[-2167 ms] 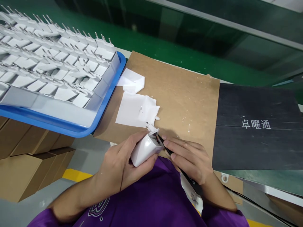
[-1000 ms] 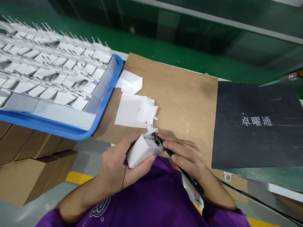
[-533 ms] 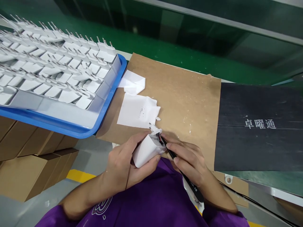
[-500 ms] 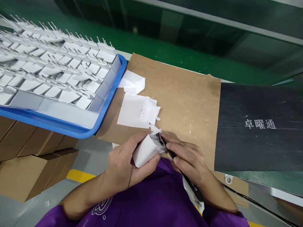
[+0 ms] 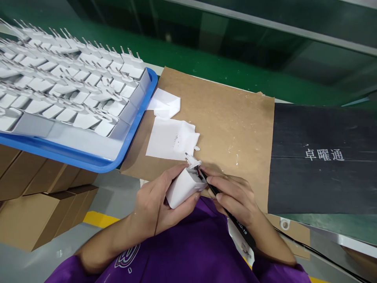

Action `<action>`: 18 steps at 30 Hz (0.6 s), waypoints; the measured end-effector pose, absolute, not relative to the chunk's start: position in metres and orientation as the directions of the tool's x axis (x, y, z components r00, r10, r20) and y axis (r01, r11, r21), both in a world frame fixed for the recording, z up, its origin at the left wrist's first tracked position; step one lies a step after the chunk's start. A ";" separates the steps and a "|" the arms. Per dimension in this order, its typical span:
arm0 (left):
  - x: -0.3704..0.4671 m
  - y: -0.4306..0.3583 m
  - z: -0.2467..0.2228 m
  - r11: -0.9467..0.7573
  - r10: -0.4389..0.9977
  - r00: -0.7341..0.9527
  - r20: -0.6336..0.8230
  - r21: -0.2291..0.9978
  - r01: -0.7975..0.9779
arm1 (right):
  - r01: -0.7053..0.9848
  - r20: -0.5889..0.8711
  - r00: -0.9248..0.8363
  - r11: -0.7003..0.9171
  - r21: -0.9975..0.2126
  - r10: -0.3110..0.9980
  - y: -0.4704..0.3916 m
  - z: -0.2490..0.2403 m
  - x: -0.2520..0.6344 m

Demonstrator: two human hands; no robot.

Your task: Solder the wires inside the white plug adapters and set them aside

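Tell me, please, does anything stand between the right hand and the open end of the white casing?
Nothing visible does. The black tool in the right hand reaches the open end of the white casing, which the left hand holds. The pronged plug piece is beside the tool's tip, not between.

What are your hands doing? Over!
Left hand gripping white charger housing. Right hand holding black tweezers at its open end, beside pronged plug. White sheet beyond, not blocking.
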State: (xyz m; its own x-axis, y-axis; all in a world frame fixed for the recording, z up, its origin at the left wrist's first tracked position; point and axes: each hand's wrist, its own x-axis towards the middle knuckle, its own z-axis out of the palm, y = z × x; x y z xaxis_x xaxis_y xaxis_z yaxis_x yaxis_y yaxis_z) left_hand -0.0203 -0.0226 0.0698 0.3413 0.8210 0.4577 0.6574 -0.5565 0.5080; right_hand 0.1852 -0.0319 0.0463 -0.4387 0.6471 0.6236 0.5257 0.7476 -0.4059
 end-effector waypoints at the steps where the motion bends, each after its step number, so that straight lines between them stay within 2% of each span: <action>1: -0.021 -0.022 0.070 -0.555 0.822 0.339 0.457 0.510 0.657 | 0.502 0.640 -0.440 0.764 -0.405 0.629 -0.031 0.047 0.185; 6: -0.022 -0.022 0.070 -0.531 0.843 0.331 0.425 0.552 0.643 | 0.461 0.590 -0.449 0.739 -0.491 0.671 -0.028 0.052 0.184; 13: -0.022 -0.023 0.071 -0.461 0.887 0.294 0.356 0.631 0.624 | 0.421 0.711 -0.373 0.791 -0.444 0.597 -0.024 0.045 0.180; 18: -0.020 -0.023 0.075 -0.433 0.901 0.286 0.326 0.643 0.631 | 0.444 0.650 -0.382 0.747 -0.494 0.657 -0.026 0.051 0.183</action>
